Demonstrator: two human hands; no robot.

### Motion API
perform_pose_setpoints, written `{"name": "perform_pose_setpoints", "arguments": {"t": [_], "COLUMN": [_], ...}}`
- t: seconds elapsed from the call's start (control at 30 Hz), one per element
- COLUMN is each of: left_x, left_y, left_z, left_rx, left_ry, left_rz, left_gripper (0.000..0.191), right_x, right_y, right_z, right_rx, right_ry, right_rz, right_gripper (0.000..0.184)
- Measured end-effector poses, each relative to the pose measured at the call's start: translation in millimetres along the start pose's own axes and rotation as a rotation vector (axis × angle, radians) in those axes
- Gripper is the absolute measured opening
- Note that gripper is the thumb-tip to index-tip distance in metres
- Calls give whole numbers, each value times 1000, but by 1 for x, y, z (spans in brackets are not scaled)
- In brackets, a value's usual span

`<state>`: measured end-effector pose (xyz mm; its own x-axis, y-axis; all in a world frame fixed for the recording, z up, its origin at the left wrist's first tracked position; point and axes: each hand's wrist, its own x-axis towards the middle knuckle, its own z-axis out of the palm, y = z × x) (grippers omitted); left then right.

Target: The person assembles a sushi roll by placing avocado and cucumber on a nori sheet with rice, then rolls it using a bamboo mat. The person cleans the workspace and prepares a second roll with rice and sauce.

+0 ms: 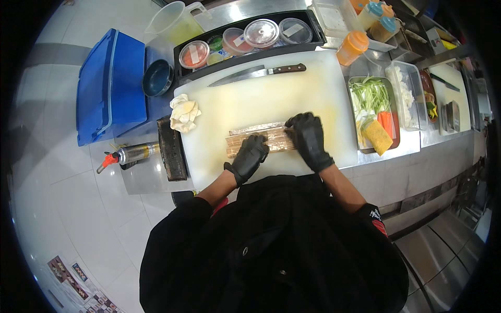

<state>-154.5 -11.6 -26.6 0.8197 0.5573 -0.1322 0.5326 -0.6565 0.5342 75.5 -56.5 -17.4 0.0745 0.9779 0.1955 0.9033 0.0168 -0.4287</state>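
Observation:
A plastic-wrapped bamboo rolling mat [277, 141] lies folded over on the white cutting board [219, 105]; what is inside it is hidden. My left hand [250, 154], in a black glove, grips its near left part with bent fingers. At the mat's right end, my right hand [307, 137], gloved too, has its fingers curled onto the far corner. Beyond the mat a kitchen knife [287, 69] with a wooden handle lies across the back of the board. A crumpled cloth [184, 113] rests on the board's left edge.
Behind the board stands a black tray [250, 54] of lidded tubs. To the right are a tray of cut vegetables [370, 94], a rice container [405, 96] and an orange squeeze bottle [352, 47]. Leftward are a dark block [172, 148], blowtorch [135, 153], bowl [157, 78] and blue bin [111, 86].

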Motion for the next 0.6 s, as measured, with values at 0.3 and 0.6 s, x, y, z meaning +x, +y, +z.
{"name": "perform_pose_setpoints", "arguments": {"t": [0.3,0.6], "left_x": [-22,-60], "left_y": [-18,-6], "left_z": [18,38], "left_rx": [166,92], "left_ry": [81,192], "left_rz": [7,208], "left_gripper": [11,35], "right_x": [-40,24], "right_y": [-19,-8], "right_z": [33,12], "right_rx": [-71,261], "right_ry": [-256,-444], "right_rz": [-300,16], "right_gripper": [5,30]}}
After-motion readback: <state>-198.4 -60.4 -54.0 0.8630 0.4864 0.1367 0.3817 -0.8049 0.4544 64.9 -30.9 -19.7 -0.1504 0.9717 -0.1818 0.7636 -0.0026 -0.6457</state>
